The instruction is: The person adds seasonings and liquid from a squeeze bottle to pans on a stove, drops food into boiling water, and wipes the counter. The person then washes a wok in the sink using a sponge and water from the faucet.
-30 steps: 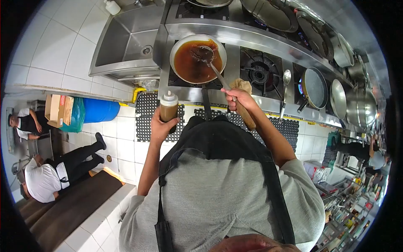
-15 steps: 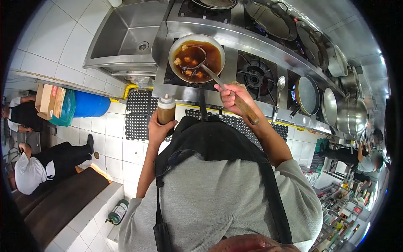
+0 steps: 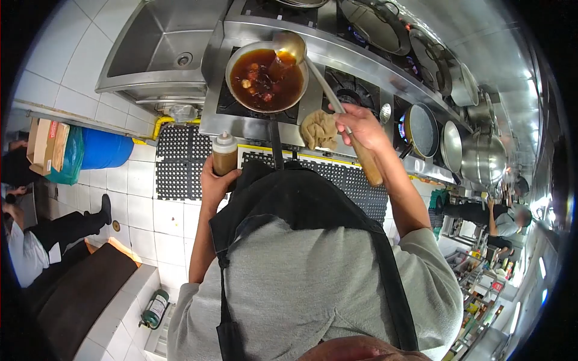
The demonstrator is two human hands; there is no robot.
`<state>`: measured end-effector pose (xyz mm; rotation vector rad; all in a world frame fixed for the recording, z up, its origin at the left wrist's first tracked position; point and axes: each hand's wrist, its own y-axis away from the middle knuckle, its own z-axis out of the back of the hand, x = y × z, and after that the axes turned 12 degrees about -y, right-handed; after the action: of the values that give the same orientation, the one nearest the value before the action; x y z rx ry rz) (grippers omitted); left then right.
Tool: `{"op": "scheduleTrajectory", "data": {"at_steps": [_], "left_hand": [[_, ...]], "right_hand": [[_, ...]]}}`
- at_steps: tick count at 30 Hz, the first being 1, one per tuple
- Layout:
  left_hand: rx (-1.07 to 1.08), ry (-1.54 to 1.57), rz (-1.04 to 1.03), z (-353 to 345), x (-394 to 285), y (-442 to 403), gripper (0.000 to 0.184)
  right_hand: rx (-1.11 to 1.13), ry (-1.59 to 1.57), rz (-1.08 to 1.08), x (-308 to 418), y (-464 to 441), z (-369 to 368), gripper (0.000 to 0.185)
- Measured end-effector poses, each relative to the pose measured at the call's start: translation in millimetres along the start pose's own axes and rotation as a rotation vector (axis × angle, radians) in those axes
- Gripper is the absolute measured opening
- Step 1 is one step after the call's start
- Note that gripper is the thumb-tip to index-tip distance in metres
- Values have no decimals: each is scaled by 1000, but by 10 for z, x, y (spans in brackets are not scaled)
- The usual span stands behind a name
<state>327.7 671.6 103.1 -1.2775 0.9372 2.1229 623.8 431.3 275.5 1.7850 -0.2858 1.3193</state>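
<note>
My right hand [image 3: 361, 126] is closed around the handle of a ladle [image 3: 330, 90], whose wooden end points down toward my forearm. The ladle's bowl is tilted over the far rim of a frying pan [image 3: 271, 111], with brown liquid running from it. Reddish-brown sauce [image 3: 283, 90] with several pale chunks fills the pan, which sits on the stove. Closed around a squeeze bottle [image 3: 225, 155] of brown contents, my left hand [image 3: 215, 180] stays low, in front of the stove. A crumpled tan cloth [image 3: 319, 129] lies at the stove's front edge, between pan and right hand.
A steel sink [image 3: 162, 54] is left of the stove. On the right are a spoon [image 3: 385, 113], a dark pan [image 3: 420, 129] over a flame and large pots [image 3: 483, 156]. More pans [image 3: 379, 27] stand at the back. Other people [image 3: 509, 219] are at both sides.
My right hand has moved right with the ladle, lifting its bowl out of the sauce to the far rim and tipping it. The cloth now shows fully. My left hand still holds the bottle.
</note>
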Motion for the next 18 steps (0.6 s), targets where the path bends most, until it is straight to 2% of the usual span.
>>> {"op": "scheduleTrajectory", "data": {"at_steps": [2,4,8,10,12,13,14,16,18], "left_hand": [[16,45,-9,-17,53,-24,60],[34,108,-39,-46,50,-31,59],[39,88,-23,-74,66,-46,57],[17,-11,-29,-70,43,-43,55],[37,45,-34,-113,-91,7,53],[44,41,-57,-126,-163,27,53],[50,38,-80,-149,-235,52,52],[60,25,-47,-178,-272,89,52],[33,22,-57,-211,-282,129,54]], "right_hand": [[-39,9,26,184,201,-14,36],[-32,133,140,321,383,11,32],[-101,180,276,335,666,2,43],[-153,224,338,25,609,48,51],[-236,524,676,-653,235,268,53],[-251,725,408,-701,217,365,56],[-260,709,413,-897,186,469,56],[-232,1062,512,-1242,45,576,55],[-248,1021,585,-1392,78,586,53]]}}
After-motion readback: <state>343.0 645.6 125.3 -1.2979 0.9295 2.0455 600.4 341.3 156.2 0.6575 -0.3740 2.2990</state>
